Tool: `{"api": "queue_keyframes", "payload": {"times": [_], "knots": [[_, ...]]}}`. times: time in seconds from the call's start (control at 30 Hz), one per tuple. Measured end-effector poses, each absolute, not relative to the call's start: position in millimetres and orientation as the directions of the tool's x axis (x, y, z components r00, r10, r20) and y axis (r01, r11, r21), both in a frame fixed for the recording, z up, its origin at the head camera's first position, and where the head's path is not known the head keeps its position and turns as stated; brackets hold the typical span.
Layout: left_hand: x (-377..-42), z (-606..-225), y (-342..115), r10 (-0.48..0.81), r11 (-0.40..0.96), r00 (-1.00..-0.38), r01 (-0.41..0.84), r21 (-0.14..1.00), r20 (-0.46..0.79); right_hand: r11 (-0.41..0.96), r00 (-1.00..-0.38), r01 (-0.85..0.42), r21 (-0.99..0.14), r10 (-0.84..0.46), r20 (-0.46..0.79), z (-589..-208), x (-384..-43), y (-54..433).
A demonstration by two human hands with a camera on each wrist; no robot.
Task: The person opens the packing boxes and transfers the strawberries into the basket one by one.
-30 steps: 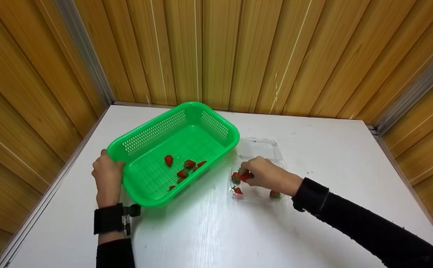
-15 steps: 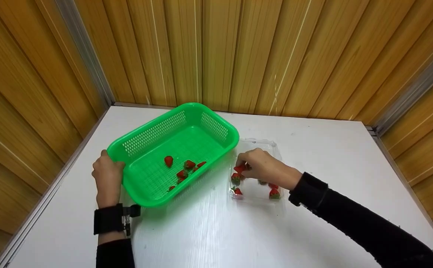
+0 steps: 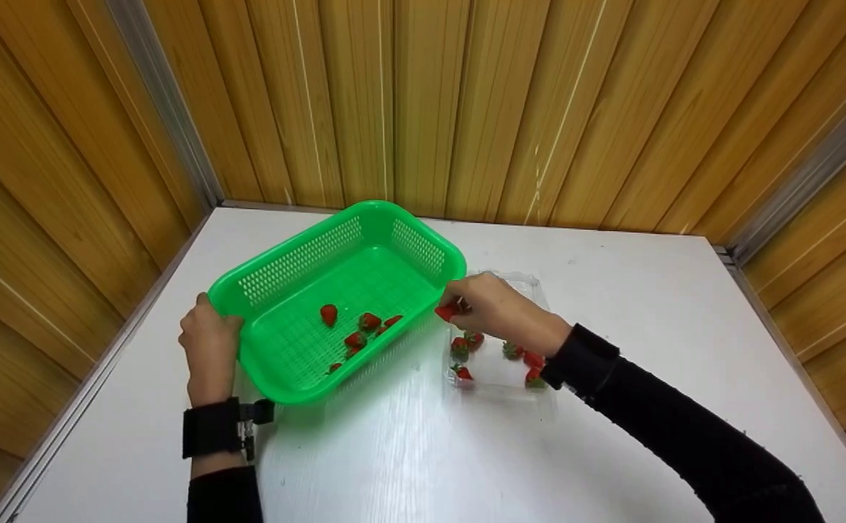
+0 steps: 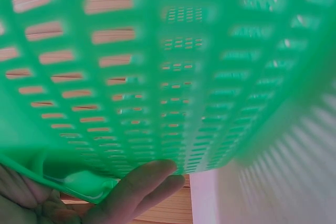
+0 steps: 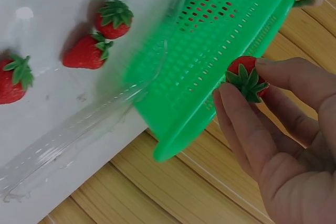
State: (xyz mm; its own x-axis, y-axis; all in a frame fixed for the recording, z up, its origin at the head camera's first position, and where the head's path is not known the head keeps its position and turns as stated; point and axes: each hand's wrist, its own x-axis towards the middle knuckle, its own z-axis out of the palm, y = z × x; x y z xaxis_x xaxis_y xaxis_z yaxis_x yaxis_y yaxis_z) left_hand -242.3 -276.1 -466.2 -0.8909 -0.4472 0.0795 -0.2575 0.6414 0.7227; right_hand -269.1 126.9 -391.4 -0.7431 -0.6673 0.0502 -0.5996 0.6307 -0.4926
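A green plastic basket [image 3: 372, 280] stands tilted at an angle across the left of the table, with several strawberries [image 3: 370, 321] along its near side. My left hand [image 3: 210, 349] grips its left rim, and the left wrist view shows fingers [image 4: 144, 187] against the perforated wall. Between thumb and fingertips my right hand [image 3: 503, 309] pinches a strawberry [image 5: 247, 80], close to the basket's right rim. Below that hand sits a clear plastic box [image 3: 496, 388] holding several strawberries [image 3: 461, 349]; the hand hides part of its far half.
Everything rests on a white table [image 3: 365, 465]. Wood-look panels [image 3: 430, 109] rise behind it and on both sides. The clear box's flap [image 3: 528, 285] lies toward the back, partly covered by the right hand.
My right hand has lifted a strawberry out of the clear box and moved up and left toward the basket's rim. The left hand and the basket look nearly still.
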Motion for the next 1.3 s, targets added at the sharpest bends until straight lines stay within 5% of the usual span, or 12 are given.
{"api": "queue_keyframes", "payload": {"times": [1.3], "knots": [[-244,-466,-277,-0.448,0.651,-0.891,-0.264,0.712,0.079,0.533,-0.645,-0.702,-0.472,-0.757,0.105,-392,-285,65]]}}
